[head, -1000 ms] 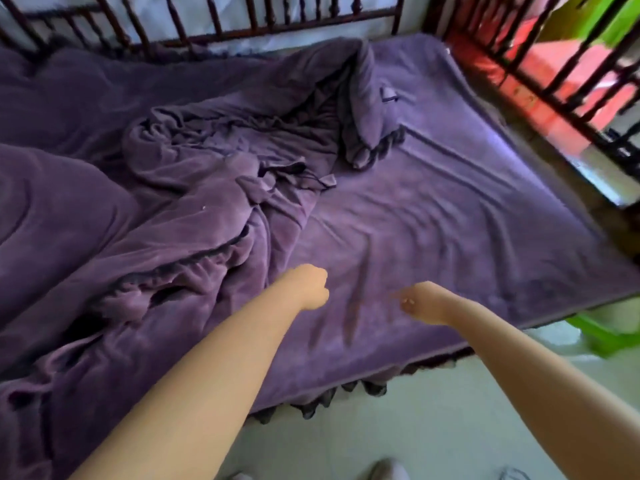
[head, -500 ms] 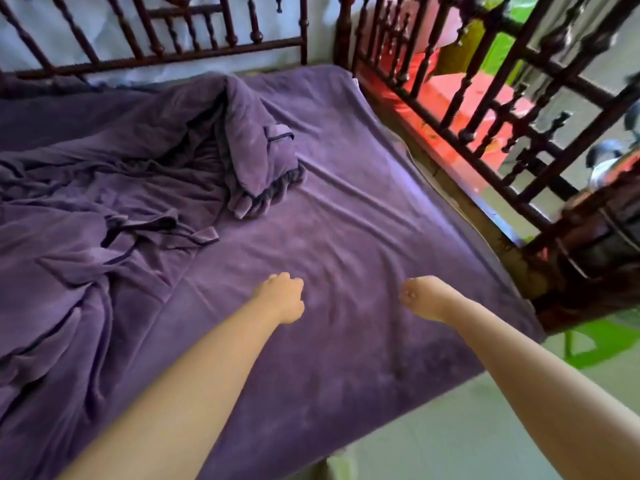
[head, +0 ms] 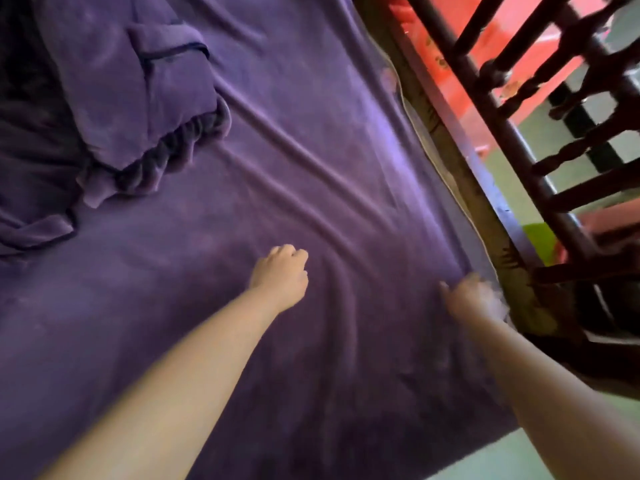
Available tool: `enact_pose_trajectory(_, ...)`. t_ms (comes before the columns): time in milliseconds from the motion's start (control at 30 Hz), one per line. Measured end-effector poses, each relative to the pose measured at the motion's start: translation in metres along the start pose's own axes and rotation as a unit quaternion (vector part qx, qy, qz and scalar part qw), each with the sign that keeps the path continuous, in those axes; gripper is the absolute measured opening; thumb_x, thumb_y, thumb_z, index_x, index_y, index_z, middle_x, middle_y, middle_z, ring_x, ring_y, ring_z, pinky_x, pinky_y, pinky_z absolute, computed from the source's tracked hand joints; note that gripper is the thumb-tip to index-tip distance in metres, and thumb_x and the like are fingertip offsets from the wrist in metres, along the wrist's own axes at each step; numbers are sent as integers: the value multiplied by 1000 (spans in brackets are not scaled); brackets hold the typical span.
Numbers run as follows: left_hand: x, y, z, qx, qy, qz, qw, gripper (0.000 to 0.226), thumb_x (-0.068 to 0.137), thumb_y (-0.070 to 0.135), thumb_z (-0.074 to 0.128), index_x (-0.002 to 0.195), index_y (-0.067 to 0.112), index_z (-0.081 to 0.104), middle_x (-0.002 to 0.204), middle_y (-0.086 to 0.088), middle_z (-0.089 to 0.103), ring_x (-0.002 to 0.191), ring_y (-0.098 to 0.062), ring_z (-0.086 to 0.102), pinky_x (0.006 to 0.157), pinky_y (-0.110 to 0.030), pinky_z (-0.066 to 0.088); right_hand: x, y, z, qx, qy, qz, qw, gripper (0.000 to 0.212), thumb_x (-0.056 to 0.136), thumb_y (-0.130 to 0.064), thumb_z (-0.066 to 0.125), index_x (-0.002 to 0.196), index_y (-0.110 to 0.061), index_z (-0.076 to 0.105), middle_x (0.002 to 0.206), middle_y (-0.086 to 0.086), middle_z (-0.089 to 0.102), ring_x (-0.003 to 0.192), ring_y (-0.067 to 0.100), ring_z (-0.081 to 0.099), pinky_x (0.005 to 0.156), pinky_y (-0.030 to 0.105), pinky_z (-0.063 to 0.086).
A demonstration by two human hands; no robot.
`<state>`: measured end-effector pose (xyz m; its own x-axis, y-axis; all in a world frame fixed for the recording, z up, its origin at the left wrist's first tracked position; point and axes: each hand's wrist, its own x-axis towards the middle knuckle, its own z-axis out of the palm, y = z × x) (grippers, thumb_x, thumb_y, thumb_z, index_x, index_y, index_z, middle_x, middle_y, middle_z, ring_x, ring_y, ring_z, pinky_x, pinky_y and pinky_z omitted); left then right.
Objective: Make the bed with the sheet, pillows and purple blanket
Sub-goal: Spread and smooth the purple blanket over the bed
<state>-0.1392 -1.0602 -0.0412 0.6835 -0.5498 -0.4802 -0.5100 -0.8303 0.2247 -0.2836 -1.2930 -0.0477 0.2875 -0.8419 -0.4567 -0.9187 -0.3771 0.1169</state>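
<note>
**Hands over wrinkled purple sheet, blanket bunched top left**

Sheet [head: 311, 140] covers the mattress, purple, spread across most of the view, with long diagonal wrinkles running from upper left down toward the right edge and bunching between the two hands. Its right edge lies along the bed rail [head: 450, 140]; near edge hangs over the mattress at bottom right, pale floor [head: 512, 459] showing beyond it

Blanket [head: 114, 98], purple with a dark ruffled trim, lies crumpled in a heap at top left on the sheet, one folded part with dark piping on top. More folds trail off the left edge. No pillow can be made out for sure

Left hand [head: 280, 275] is at mid-frame over the sheet, fingers curled into a loose fist, knuckles up; nothing seen in it, contact with the sheet unclear

Right hand [head: 471, 299] is at the sheet's right edge just beside the rail, blurred; fingers look spread and pointing left across the fabric, can't tell if it grips the edge or just rests on it

Dark turned-wood spindles [head: 526, 109] of the bed frame cross the right side; behind them a red-pink surface [head: 450, 64] and a green object [head: 540, 237] low down
</note>
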Motion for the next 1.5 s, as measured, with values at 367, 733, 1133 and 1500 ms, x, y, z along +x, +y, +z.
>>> enact_pose_trajectory(367, 18, 99, 52, 40, 34, 52, 997, 55, 74, 34, 73, 121, 7, 61, 132, -24, 55, 126, -36, 52, 96, -46, 47, 79, 80, -14, -104, 2, -108, 989, 49, 100, -20, 9, 125, 2, 45, 121, 30, 58, 113, 43, 54, 96, 46, 42)
enact_pose_trajectory(733, 32, 140, 51, 92, -55, -13, 994, 49, 95, 34, 42, 139, 14, 34, 154, -11, 20, 143, -26, 18, 112, -40, 26, 87, 88, 19, -86, 57, -233, 967, 48, 78, -4, 38, 123, 6, 51, 83, 30, 61, 57, 42, 63, 42, 39, 49)
enact_pose_trajectory(1133, 92, 111, -19, 43, 9, -107, 993, 40, 94, 27, 44, 131, 11, 43, 141, -9, 38, 133, -28, 34, 103, -39, 36, 127, -43, -52, -140, 56, -398, 905, 29, 86, -18, 51, 110, -5, 61, 124, 13, 49, 124, 32, 40, 94, 40, 42)
enact_pose_trajectory(1500, 172, 40, -71, -35, 28, -165, 985, 47, 94, 29, 45, 137, 13, 37, 148, -6, 33, 139, -23, 29, 107, -37, 35, 209, -201, -109, 37, -12, -354, 935, 32, 92, -18, 46, 111, 7, 55, 118, 30, 59, 111, 42, 55, 89, 40, 44)
